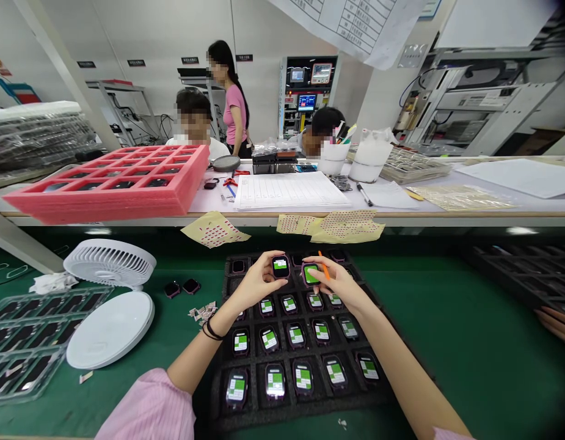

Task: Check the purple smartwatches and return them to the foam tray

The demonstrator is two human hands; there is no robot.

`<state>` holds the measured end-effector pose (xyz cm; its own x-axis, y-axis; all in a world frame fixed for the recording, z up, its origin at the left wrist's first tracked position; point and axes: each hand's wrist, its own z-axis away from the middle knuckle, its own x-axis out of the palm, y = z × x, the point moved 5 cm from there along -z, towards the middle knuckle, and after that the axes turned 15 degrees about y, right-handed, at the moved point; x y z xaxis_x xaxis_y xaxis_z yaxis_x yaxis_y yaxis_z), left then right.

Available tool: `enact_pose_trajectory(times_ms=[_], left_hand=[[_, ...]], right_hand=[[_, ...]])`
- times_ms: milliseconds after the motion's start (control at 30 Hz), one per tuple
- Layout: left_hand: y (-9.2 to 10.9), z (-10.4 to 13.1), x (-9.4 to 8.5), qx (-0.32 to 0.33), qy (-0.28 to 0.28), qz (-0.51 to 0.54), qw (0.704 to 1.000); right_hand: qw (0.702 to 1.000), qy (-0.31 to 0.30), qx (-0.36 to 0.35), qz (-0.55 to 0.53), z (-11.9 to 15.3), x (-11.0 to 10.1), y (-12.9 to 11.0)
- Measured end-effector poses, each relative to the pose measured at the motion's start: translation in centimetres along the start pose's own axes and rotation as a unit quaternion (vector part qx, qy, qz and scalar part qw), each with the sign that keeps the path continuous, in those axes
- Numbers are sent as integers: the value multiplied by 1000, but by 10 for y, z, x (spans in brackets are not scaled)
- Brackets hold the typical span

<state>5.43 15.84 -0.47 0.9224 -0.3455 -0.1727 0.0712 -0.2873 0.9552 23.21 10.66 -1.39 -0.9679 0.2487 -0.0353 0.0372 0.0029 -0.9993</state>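
Between the thumb and fingers of my left hand (260,278) is a strapless smartwatch (280,265) with a lit screen of white and green. My right hand (341,286) grips a second smartwatch (309,274), its screen green, with the thumb over the face. A thin orange stick (324,265) also pokes out of the right hand; its kind is unclear. Both hands are above a black foam tray (259,417), whose compartments hold rows of similar watches, most with lit green-and-white screens. My forearms cover parts of the tray.
A white fan (110,330) stands left, beside a clear tray (35,336) of dark parts. Two dark watches (181,287) lie nearby. Above, a shelf carries a pink foam tray (112,205) and papers (291,190). Another person's hand (557,324) is at far right; people sit and stand beyond.
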Motion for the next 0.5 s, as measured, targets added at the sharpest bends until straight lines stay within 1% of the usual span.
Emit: enact_pose_trajectory(times_ms=[133, 333, 433, 500], left_hand=[[7, 3, 2, 25, 9, -25, 999], [19, 10, 5, 82, 16, -92, 992], [22, 12, 5, 102, 16, -116, 988], [24, 13, 5, 127, 16, -133, 983]], right_hand=[[1000, 20, 4, -1, -1, 1, 3], [1000, 14, 0, -4, -2, 4, 12], [1000, 9, 1, -10, 0, 6, 10], [1000, 11, 5, -14, 2, 8, 6]])
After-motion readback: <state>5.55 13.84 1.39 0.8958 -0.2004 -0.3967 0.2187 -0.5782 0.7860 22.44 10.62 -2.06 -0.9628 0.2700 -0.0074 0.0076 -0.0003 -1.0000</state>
